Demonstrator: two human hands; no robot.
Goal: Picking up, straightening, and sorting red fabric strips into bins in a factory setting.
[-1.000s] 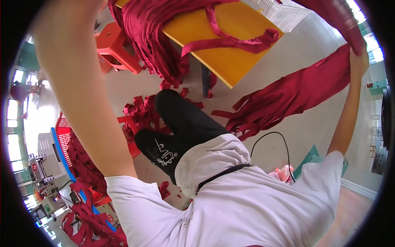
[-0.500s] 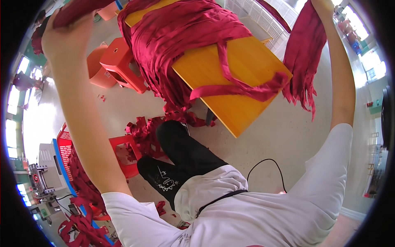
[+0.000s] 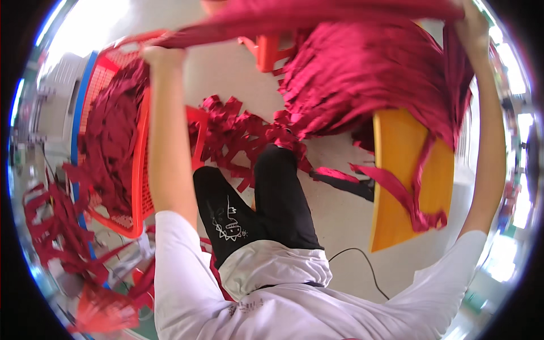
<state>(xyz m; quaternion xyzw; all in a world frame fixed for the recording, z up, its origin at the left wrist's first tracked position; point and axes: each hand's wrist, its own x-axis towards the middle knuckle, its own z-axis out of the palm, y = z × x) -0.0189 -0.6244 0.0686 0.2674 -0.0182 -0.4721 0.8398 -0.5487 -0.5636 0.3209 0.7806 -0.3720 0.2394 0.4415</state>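
A long bundle of dark red fabric strips (image 3: 323, 12) stretches across the top of the view between my raised hands. My left hand (image 3: 165, 55) is closed round its left end, above a red basket. At the upper right my right hand (image 3: 471, 31) grips the other end, and some strips hang down below it. Under the bundle, a thick heap of the same red strips (image 3: 362, 79) lies draped over a yellow wooden board (image 3: 391, 187). One loose strip (image 3: 396, 190) trails in a loop across the board's bare part. Both hands are slightly blurred.
The red plastic basket (image 3: 137, 209), full of red strips, stands at my left. Cut red scraps (image 3: 232, 133) litter the floor beyond my knees. A red stool (image 3: 266, 54) stands behind them. A black cable (image 3: 365, 263) curves over the floor at right. More strips (image 3: 56, 238) hang at far left.
My view has swung left, bringing the basket further into sight. My hands now hold the strips stretched across the top, where before the right-hand strips hung down beside the board.
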